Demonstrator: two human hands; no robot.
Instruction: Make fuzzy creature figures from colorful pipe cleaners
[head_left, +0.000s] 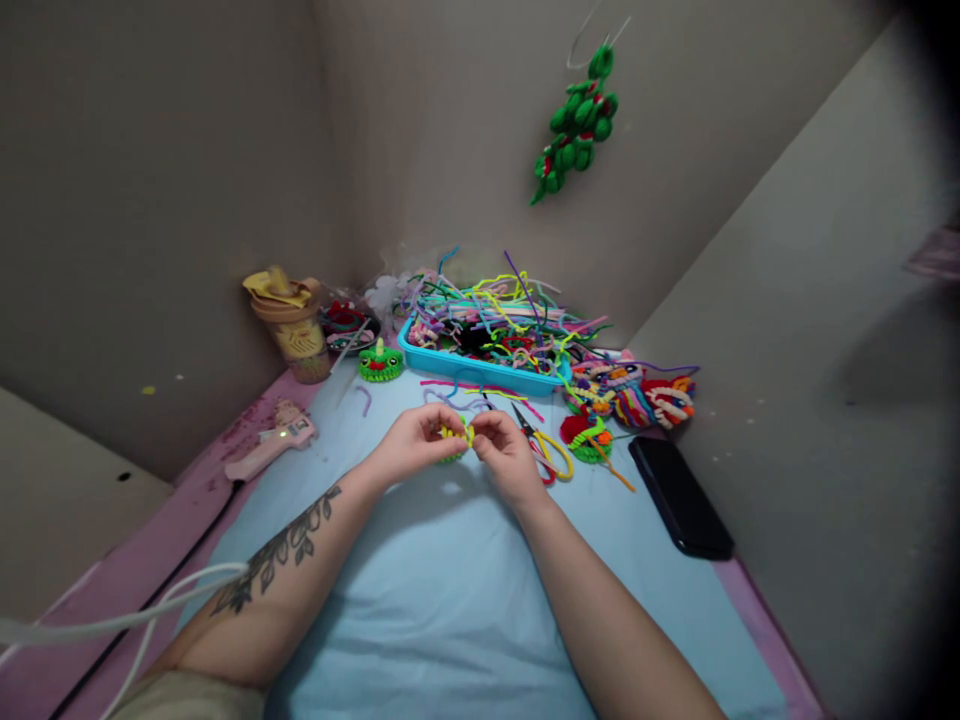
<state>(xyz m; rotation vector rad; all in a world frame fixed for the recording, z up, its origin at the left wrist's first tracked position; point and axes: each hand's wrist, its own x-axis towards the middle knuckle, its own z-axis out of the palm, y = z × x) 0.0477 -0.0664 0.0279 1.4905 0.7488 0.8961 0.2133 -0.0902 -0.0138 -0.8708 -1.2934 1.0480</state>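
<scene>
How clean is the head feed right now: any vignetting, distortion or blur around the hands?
Head view: dim, soft light; dark vignette in the right corners; wide-angle bend in the walls; left hand and right hand slightly soft, so the yellow-green pipe-cleaner piece lacks detail; faint shadow on the blue cloth.

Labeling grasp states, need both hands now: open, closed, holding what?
Left hand: closed on yellow-green pipe-cleaner piece.
Right hand: pinching the same piece.

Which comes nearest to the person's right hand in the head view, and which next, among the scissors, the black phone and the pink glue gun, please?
From the right hand:
1. Scissors, right beside it, on its right.
2. Black phone, farther right, by the wall.
3. Pink glue gun, far left, past the left hand.
</scene>
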